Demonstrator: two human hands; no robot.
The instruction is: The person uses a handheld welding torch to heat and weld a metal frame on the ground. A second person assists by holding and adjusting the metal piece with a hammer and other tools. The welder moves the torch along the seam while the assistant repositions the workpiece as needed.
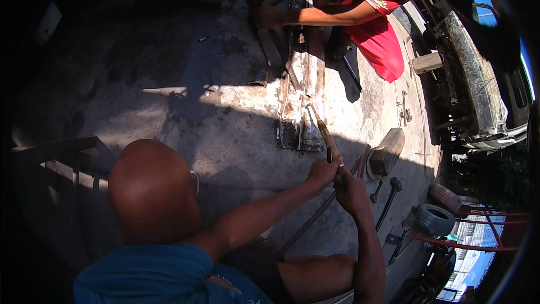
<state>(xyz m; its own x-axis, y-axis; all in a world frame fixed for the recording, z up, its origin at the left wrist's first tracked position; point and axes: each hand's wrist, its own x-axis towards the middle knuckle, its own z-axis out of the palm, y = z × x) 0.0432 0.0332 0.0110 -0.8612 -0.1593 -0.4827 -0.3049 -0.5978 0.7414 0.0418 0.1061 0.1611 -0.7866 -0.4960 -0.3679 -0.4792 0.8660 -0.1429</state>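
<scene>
A brass torch-like tool (326, 135) points at a weathered metal strip (289, 126) on the concrete. My right hand (351, 194), on a forearm rising from the lower edge, is closed on its handle. Just above it, the hand (322, 172) of a bald co-worker in a teal shirt (140, 276) also grips the tool. My left hand is not in view. A reddish hose (309, 219) lies beside the tool.
A person in red (377, 50) bends over the strip's far end. At the right are a rusty vehicle body (469, 73), an elongated block (385, 152), hammers (388, 202), tyres (436, 219) and red bars (461, 245). A dark metal frame (67, 143) stands at the left.
</scene>
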